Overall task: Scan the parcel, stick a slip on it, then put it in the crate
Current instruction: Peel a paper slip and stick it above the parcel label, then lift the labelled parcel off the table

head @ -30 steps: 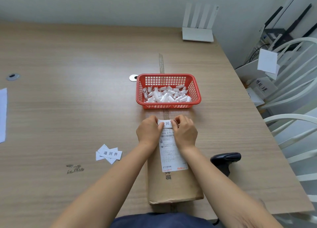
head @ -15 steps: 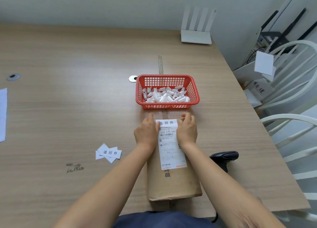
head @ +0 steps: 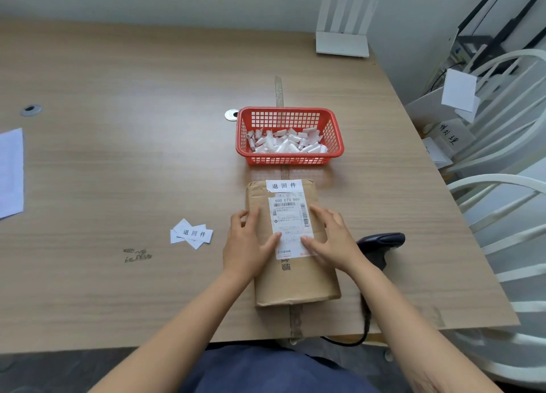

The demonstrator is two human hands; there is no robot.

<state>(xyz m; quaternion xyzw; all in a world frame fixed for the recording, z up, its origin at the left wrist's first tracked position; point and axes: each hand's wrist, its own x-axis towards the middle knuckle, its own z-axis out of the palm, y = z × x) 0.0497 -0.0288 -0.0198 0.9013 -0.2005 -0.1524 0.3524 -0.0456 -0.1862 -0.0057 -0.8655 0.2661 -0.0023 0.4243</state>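
Lying lengthwise near the table's near edge, the brown parcel is bearing a white slip at its far end. The left hand and right hand are resting flat on it, fingers spread, flanking the shipping label. Bare wood is separating the parcel from the red basket. Spare slips are lying left; a scanner is sitting right.

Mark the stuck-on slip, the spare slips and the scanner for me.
stuck-on slip [head: 284, 185]: head view, centre of its printed face, at the parcel's far end.
spare slips [head: 193, 233]: head view, top slip of the small pile.
scanner [head: 381, 240]: head view, top of its dark head.
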